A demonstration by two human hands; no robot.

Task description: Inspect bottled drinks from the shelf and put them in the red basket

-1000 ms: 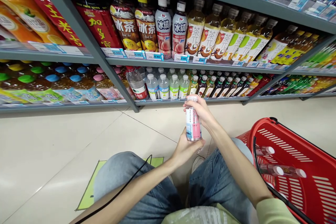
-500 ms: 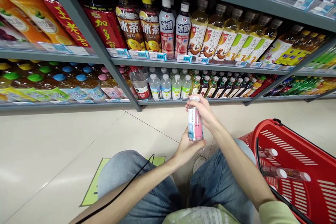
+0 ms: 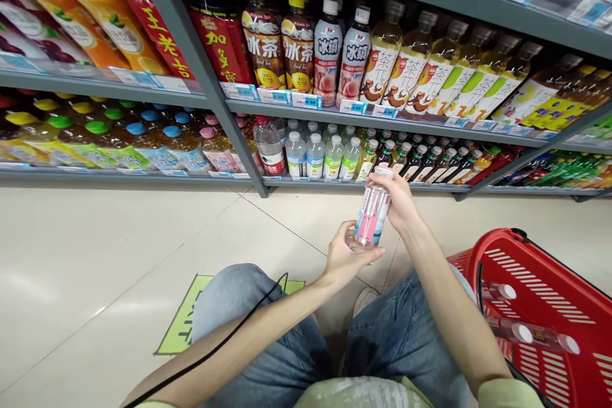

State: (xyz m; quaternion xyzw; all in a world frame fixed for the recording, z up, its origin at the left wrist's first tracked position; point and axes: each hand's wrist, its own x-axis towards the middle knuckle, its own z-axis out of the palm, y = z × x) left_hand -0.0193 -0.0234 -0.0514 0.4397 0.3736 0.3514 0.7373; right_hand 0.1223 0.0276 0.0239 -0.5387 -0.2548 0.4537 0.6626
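Observation:
A clear drink bottle with a pink, white and blue label and a pale cap is held between both hands, tilted with its top leaning right. My left hand cups it round the base, thumb stretched along the bottom. At the neck and cap, my right hand grips it with the fingers wrapped over the top. The bottle hangs above the floor in front of the lower shelf, over my bent knees. Part of the label has turned toward me and shows a pink panel.
A red shopping basket on the right holds several bottles with pale caps. Ahead, grey shelves carry rows of drinks and price tags. A green floor sign lies by my left knee. A black cable crosses my left arm.
The bottle has gone from nearly upright to tilted right, and its label has turned to show more pink. Both hands still hold it. The whole view has shifted slightly.

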